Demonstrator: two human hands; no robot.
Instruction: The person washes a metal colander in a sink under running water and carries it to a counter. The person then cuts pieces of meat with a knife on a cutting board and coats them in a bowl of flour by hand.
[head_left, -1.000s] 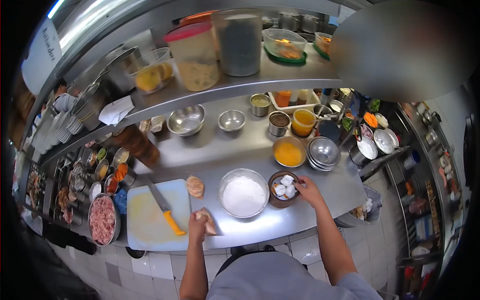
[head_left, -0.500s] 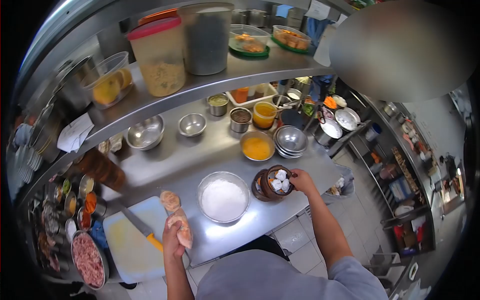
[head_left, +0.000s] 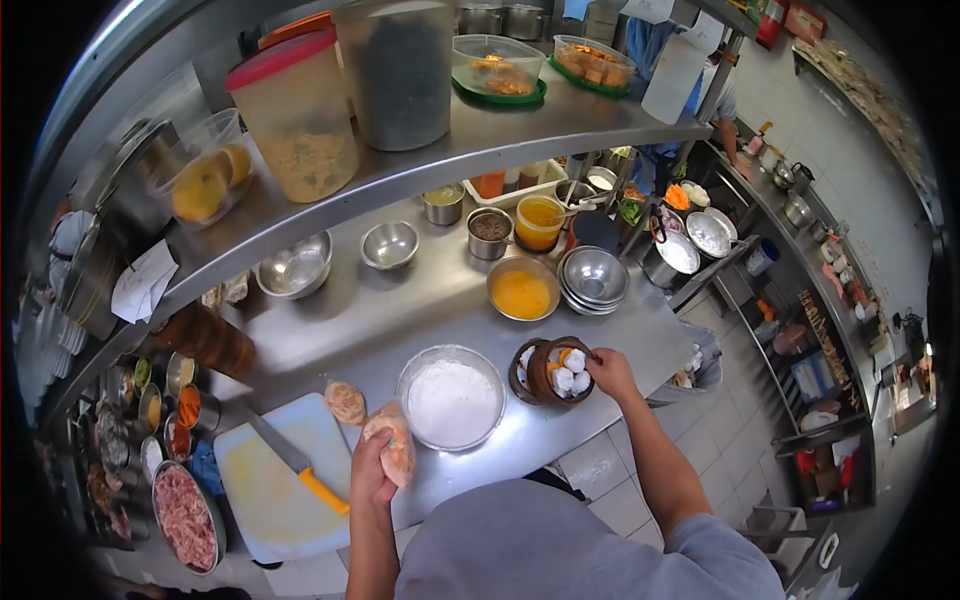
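My left hand [head_left: 372, 470] is closed round a plastic bag of pinkish-orange food [head_left: 392, 446], beside the bowl of white powder [head_left: 452, 398]. A second, smaller bag [head_left: 345, 402] lies on the steel counter just behind it. At the right, my right hand [head_left: 612, 372] grips the rim of a round brown container [head_left: 540, 372] that is tilted and holds several white pieces and something orange. Another brown container [head_left: 520, 375] stands under and beside its left edge. Left of my left hand, a knife with a yellow handle [head_left: 323, 492] lies on the cutting board [head_left: 255, 480].
Stacked steel bowls [head_left: 595, 277] and a bowl of yellow liquid [head_left: 523, 290] stand behind the brown containers. Raw meat fills a metal bowl [head_left: 187, 515] at the left. A shelf [head_left: 480, 155] crosses above the counter. Another person's arm [head_left: 730, 140] shows at the back right.
My left hand has lifted the bag and brought it toward the powder bowl. My right hand has raised and tilted one brown container, uncovering the other. The camera view has shifted.
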